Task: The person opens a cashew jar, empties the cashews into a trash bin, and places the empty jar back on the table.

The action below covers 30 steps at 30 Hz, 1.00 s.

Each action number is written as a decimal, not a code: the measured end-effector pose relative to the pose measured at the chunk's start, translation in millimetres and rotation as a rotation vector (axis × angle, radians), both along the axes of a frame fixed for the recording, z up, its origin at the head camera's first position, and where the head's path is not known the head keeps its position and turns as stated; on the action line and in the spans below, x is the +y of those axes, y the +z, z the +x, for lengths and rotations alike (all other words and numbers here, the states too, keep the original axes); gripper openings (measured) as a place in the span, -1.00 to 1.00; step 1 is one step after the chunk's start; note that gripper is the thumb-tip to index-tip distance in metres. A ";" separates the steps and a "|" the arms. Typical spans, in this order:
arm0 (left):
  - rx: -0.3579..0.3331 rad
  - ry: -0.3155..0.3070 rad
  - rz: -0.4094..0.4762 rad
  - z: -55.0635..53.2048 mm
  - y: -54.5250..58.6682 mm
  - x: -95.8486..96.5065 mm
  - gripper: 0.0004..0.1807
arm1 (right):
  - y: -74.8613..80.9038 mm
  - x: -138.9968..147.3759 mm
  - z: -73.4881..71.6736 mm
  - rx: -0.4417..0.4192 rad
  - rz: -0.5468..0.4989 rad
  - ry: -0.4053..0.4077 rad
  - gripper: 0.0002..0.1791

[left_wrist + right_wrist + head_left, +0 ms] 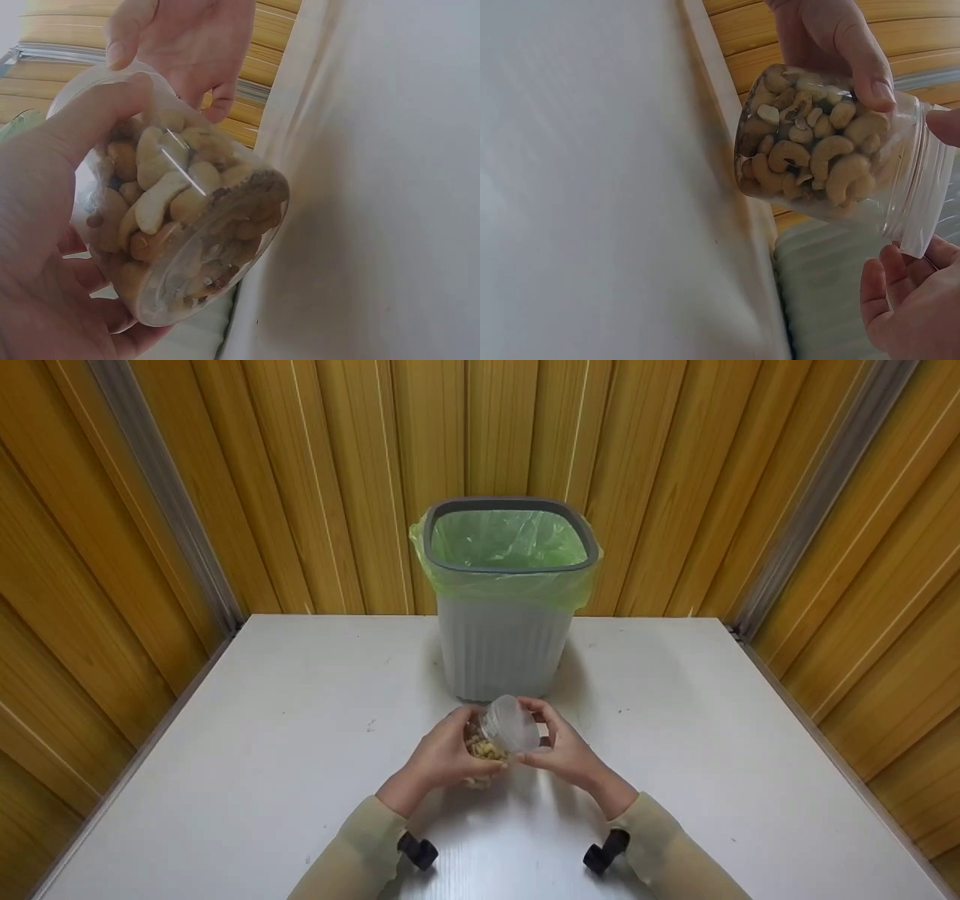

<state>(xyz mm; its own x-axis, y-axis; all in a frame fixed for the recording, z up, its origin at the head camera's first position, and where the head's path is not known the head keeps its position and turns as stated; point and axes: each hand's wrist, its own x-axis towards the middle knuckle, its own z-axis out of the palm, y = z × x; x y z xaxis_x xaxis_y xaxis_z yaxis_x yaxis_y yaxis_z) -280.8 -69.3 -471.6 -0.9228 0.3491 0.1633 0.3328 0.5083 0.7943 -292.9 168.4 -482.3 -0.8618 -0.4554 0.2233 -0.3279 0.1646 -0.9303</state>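
A clear plastic jar [817, 154] of cashew nuts is tilted on its side above the white table, its mouth toward the right hand. My left hand [444, 750] grips the jar's body, thumb across the near side and fingers around the far side in the left wrist view. With thumb and fingertips, my right hand [564, 748] holds the rim of a whitish translucent lid [516, 725]. That lid covers the jar's mouth, right at the threaded neck [906, 180]. Nuts fill most of the jar, up to near the neck.
Just behind the hands stands a light grey trash bin [502, 645], with a dark rim and a green bag [510, 585] folded over it. Yellow wood-look panels [330, 472] wall in the white table [262, 735] at the back and sides.
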 end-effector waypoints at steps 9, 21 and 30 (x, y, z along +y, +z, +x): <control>0.005 0.009 0.007 -1.9 -0.9 -1.3 -0.13 | 2.5 3.1 -0.1 -0.002 0.013 -0.005 -0.03; -0.011 0.026 0.001 -1.3 2.2 -3.7 -0.04 | 7.5 9.6 -3.3 0.007 0.045 -0.033 -0.05; -0.018 0.042 0.001 -2.9 1.5 -5.8 -0.06 | 12.4 20.0 -9.2 0.010 0.040 -0.073 -0.09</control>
<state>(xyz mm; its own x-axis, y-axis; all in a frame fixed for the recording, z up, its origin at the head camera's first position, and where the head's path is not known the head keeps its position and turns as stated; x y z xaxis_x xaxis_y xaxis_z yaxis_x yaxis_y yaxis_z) -283.7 -75.2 -470.1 -0.9393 0.3099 0.1469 0.2970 0.5207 0.8004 -302.1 188.4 -469.9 -0.8908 -0.4003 0.2149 -0.3230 0.2251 -0.9192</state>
